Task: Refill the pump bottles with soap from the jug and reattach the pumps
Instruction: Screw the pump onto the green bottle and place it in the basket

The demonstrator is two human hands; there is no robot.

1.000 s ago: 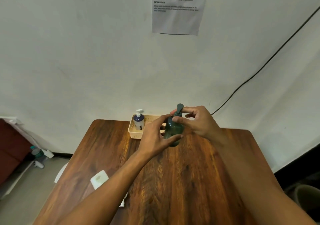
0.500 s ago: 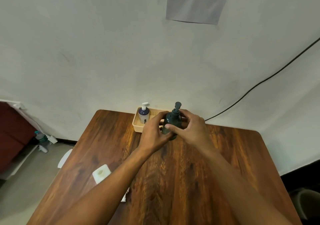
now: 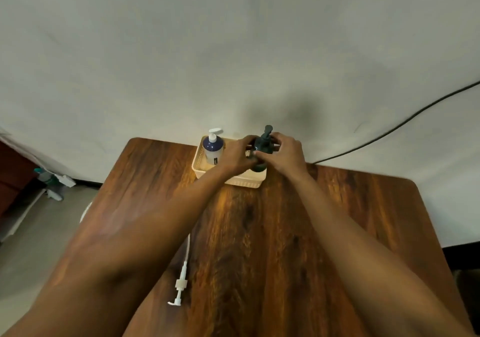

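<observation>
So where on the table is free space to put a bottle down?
Bare wood lies on the table's right half, right of the right forearm. The basket at the wall edge is crowded: white-pump bottle, green bottle, both hands. A loose pump lies front left.

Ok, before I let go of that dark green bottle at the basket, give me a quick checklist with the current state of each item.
1. Pump seated on the dark green pump bottle: ok, the pump head stands upright on top.
2. Both hands on it: ok, left hand and right hand wrap its sides.
3. Bottle base resting in the cream plastic basket: cannot tell, the hands hide it.
4. Clearance from the blue-and-white pump bottle: ok, it stands apart at the basket's left end.
5. All pumps refitted: not ok, a loose white pump with tube lies on the wooden table.
</observation>
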